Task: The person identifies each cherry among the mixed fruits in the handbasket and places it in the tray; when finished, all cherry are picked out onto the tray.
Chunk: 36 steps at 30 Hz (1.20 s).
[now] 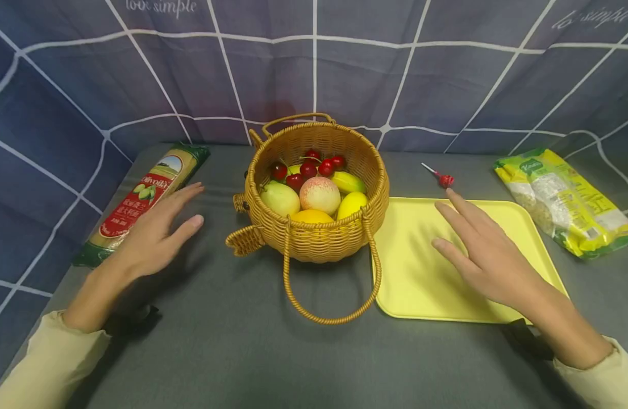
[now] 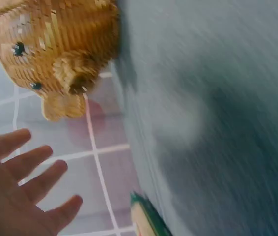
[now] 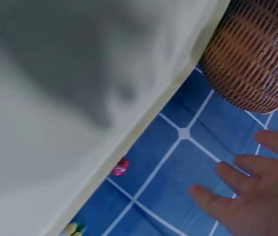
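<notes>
A wicker basket (image 1: 324, 244) with an animal face stands mid-table, its front handle folded down. Inside lie several cherries (image 1: 308, 170), a peach (image 1: 320, 196), a green pear-like fruit (image 1: 280, 199), a banana (image 1: 348, 182) and other yellow fruit. To its left, my left hand (image 1: 157, 236) hovers with fingers extended, holding nothing, nearest a red-and-green pasta packet (image 1: 127, 213). Over the yellow tray (image 1: 411, 287) my right hand (image 1: 485, 258) is held apart from the surface, fingers spread, with nothing in it. Beyond the tray's far edge lies a red lollipop (image 1: 446, 180).
At the right, a yellow-and-green Knorr bag (image 1: 574, 199) lies close to the tray's far right corner. A blue checked curtain (image 1: 354, 74) hangs behind and along the sides of the grey tabletop (image 1: 232, 352).
</notes>
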Motion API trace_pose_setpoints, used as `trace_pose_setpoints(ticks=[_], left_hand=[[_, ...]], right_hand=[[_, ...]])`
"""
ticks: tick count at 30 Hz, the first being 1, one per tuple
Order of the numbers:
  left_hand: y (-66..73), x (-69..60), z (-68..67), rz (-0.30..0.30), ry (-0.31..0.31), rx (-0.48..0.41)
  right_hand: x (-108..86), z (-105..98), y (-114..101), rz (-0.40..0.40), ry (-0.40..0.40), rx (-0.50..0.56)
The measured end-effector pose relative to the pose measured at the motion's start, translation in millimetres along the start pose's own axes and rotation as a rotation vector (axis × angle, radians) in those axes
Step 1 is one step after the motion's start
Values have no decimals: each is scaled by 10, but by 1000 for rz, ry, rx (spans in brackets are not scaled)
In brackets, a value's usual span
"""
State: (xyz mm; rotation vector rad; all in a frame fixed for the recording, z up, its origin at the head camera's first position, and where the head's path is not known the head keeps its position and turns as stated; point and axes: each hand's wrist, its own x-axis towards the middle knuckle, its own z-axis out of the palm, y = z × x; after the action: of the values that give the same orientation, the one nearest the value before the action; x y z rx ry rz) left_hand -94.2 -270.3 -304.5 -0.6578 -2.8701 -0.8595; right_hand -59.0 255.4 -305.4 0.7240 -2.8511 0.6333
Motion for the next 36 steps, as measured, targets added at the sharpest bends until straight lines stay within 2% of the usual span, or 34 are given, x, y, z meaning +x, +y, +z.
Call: trace_pose_setpoints(ticks=[3,7,10,12,16,20,29,36], left_hand=[[103,62,6,16,70,-178],[237,190,29,25,106,-412],[318,316,76,41,114,-569],[355,404,121,73,107,-660],[403,556,207,129,61,-750],[424,652,262,143,22,-745],[419,757,256,100,-36,-682],[407,776,244,101,-40,-665]], right_hand=[[96,-51,-82,-30,142,31],[257,-107,-208,-110,320,82],[423,-156,-322,-162,383,166],[560,-194,-404,-185,374,242],[891,-254,-568,-168,289,382],[1242,-256,-658,-106,177,430],[1889,-97,-740,-18,-137,355],[2174,34,-843,0,-312,237]])
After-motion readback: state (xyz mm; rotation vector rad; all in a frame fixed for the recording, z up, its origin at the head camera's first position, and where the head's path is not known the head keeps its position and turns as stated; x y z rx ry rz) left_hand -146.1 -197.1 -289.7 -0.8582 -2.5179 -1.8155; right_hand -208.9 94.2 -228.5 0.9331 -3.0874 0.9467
